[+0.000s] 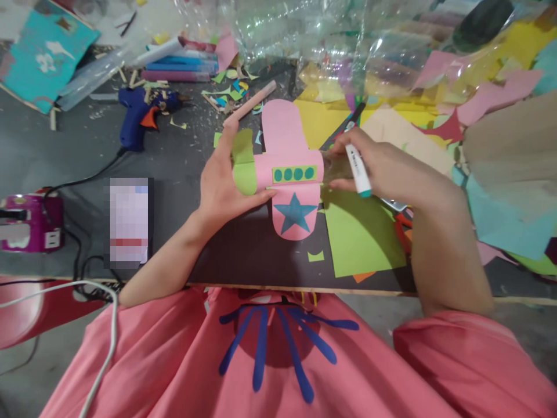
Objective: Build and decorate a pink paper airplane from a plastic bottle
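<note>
A pink paper shape (282,128) with rounded ends lies on the dark table, a green strip (295,174) with several teal dots and a teal star (296,213) on it. My left hand (226,180) rests at its left side, thumb on the paper's edge and fingers spread near a green rounded piece (244,162). At the right end, my right hand (369,159) has a white marker (357,171) with a teal end tucked in it, tip downward. Its thumb and fingers reach to a brownish piece (337,167) beside the pink paper.
A blue glue gun (134,116) with a cable lies left, above a phone (129,220) and a purple box (32,223). Green paper (365,232) lies right of the pink shape. Paper scraps, markers (180,64) and clear plastic (322,40) cover the back.
</note>
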Tool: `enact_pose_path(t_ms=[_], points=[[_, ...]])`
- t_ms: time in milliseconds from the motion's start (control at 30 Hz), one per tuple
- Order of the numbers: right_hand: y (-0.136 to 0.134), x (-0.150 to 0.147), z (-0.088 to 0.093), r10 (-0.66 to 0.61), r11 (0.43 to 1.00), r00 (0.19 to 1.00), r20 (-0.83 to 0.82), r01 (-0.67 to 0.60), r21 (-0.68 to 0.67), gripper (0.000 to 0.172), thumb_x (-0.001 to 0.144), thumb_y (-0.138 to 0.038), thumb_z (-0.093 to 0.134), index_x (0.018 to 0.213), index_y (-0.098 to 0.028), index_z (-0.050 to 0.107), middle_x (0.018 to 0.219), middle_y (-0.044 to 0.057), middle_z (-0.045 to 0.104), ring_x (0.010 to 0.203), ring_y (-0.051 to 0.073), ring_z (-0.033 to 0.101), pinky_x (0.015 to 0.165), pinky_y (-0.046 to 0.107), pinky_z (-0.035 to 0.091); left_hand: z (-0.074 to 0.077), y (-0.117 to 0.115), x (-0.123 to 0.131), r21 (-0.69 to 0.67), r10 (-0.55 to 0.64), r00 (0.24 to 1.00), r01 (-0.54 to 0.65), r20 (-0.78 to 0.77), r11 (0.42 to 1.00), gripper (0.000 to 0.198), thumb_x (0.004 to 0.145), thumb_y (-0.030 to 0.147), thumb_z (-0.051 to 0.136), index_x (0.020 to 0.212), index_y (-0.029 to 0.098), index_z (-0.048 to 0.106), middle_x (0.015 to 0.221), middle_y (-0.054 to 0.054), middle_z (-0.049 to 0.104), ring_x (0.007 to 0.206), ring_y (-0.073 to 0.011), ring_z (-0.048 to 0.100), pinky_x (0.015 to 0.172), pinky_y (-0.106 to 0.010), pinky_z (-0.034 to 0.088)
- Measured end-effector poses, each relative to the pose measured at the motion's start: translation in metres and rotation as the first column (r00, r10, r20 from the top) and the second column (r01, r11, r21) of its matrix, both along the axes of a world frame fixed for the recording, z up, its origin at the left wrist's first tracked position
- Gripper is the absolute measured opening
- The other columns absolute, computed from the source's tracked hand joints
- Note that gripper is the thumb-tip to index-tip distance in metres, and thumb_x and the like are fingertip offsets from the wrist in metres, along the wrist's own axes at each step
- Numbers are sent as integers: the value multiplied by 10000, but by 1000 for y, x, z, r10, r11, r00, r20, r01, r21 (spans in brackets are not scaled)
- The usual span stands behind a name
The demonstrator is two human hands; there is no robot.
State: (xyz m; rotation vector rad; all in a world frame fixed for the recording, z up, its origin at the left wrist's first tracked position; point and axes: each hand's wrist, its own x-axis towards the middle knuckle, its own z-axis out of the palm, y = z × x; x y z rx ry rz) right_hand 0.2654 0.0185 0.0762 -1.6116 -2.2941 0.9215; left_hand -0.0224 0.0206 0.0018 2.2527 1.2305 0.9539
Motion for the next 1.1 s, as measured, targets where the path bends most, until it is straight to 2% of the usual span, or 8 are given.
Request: enact_pose_path(t_ms=[233,300,367,467,567,667,867,1100], points=[[-4,-13,4,-122,991,992,28,120,61,337,718,-404,716,902,-251,478,766,0,610,618,180,549,598,330,414,24,-6,1,336,139,990,-125,-20,933,900,771,587,634,1477,354,126,1523,-74,274,1417,-301,277,1168,-478,239],[-6,-21,2,-184,976,983,23,179,123,344,716,-392,727,893,-239,475,779,12,601,633,194,550,611,352,426,25,-9,1,430,107,994,-97,2,898,650,857,469,574,1432,352,296,1434,-62,405,1333,-275,401,1105,-452,315],[-8,-28,-3,-241,954,971,-10,239,182,314,727,-368,721,878,-236,479,811,27,600,706,227,581,662,389,459,23,-12,3,465,-30,999,47,-44,884,403,899,310,516,1300,350,489,1165,-29,610,1093,-201,587,958,-381,429],[-14,-38,-15,-255,927,955,-154,286,242,293,753,-415,693,854,-251,473,943,63,613,828,256,599,715,406,491,19,-15,9,286,-265,950,303,-167,909,285,892,286,486,1154,305,597,933,-6,700,874,-156,667,798,-302,489],[-22,-46,-24,-216,917,945,-248,283,280,273,782,-442,662,857,-263,471,1108,86,601,916,261,597,705,375,507,19,-18,17,-25,-244,951,244,-190,969,350,898,349,446,1191,218,586,1054,-65,708,979,-185,673,826,-295,513],[-32,-56,-26,-177,919,960,-215,239,313,213,817,-406,614,877,-257,473,1181,93,601,938,266,612,646,356,504,20,-21,22,-217,-163,985,150,-46,965,371,884,374,471,1196,188,545,1023,-52,718,916,-157,694,820,-261,530],[-49,-72,-27,-9,970,961,-277,75,231,157,812,-341,575,903,-254,483,1329,101,551,1054,313,620,698,421,533,16,-20,18,-321,45,978,24,205,947,410,809,467,602,1088,195,474,799,1,712,699,-110,688,666,-209,545],[-58,-83,-51,125,979,876,-466,-34,199,246,789,-286,586,1018,-270,497,1461,92,424,1266,288,525,901,481,523,14,-12,17,-423,137,961,-24,240,906,761,738,507,681,1332,240,288,838,14,671,648,-117,664,622,-241,526]])
